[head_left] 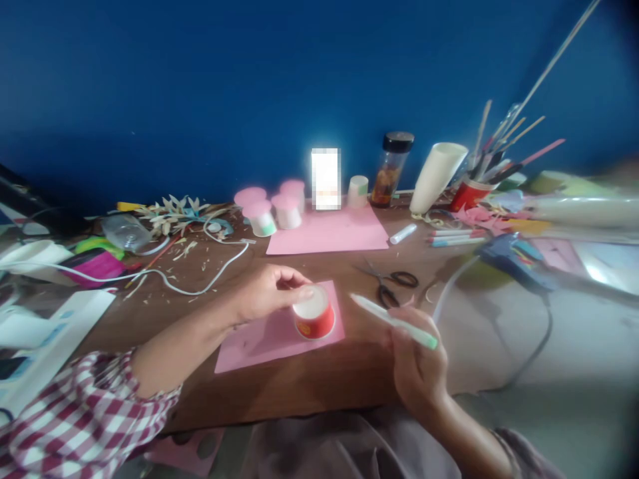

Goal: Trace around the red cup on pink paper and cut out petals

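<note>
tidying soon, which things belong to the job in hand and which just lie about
In use:
red cup, left hand on it
pink sheet beneath it
white pen, in right hand

Probably just lying about:
white cable
black-lidded jar
scissors, for now

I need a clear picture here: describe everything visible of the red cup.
The red cup looks like paper, with a yellowish marking on its side, a pale lower rim and a pale round end facing up. Seemingly upside down, it stands near the right end of the pink sheet beneath. The left hand holds it, thumb over the top edge.
</note>
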`<state>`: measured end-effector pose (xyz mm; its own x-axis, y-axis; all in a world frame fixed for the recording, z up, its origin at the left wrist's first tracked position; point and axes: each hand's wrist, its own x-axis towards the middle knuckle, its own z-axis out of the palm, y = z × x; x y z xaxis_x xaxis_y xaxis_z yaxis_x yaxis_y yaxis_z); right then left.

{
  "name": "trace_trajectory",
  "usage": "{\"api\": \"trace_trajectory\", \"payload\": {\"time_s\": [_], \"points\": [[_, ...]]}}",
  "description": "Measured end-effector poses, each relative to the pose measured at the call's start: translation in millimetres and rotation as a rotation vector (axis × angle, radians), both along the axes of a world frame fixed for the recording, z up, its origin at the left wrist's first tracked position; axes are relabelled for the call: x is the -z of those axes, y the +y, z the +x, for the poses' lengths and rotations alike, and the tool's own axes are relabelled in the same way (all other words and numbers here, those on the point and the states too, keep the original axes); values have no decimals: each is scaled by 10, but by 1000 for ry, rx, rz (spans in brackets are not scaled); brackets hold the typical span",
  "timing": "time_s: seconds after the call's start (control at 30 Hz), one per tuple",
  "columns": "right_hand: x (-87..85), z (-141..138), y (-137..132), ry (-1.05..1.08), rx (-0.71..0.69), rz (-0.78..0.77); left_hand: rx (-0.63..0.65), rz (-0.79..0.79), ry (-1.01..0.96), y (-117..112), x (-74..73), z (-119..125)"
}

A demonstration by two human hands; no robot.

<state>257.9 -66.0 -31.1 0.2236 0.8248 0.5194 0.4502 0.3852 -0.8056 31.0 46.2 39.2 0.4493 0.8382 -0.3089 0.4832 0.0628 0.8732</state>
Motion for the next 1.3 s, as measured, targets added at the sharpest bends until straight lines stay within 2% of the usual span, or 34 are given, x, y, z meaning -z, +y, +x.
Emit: {"api": "trace_trajectory", "payload": {"time_s": [0.1,0.33,0.6,0.73,0.87,0.97,1.13,1.3], "points": [[41,-4,-16,9,-101,67,-2,-1,13,-5,-6,-1],[80,14,-47,-199,-275,186,-36,86,77,-34,-5,-4],[-47,-30,67,-508,-246,28,-204,103,6,-111,-10,-49],[-55,-31,77,-468,-267,28,-303,59,-92,-123,-110,-130],[-21,-6,61,-425,-272,23,-502,41,-250,-101,-277,-266],[-5,2,58,-425,-297,24,-622,48,-323,-78,-345,-384],[13,6,72,-438,-298,62,-728,122,-332,-63,-290,-527],[18,8,74,-448,-309,62,-702,135,-237,-100,-197,-612]]}}
